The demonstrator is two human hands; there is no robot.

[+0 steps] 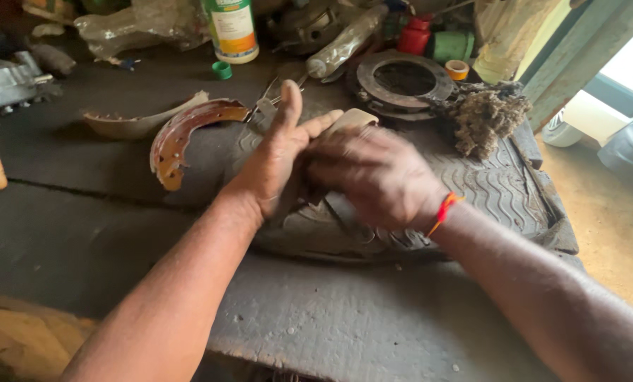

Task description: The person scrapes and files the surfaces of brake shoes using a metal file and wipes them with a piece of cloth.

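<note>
My left hand (277,159) and my right hand (373,177) meet over a slab of old tyre tread (500,187) on the workbench. The left hand is upright, thumb raised and fingers straight, and rests against a tan curved piece (355,119) whose tip pokes out above both hands. A grey edge of it shows under the left palm. The right hand is blurred and lies curled over the left palm and the piece. What its fingers hold is hidden.
A rusty brake shoe (178,138) and a second, paler one (132,124) lie left of the hands. Behind are a round metal disc (405,78), a fibrous wad (483,117), a white-and-green bottle (231,32), a green cap (222,69) and clutter. The bench edge (373,357) runs along the near side.
</note>
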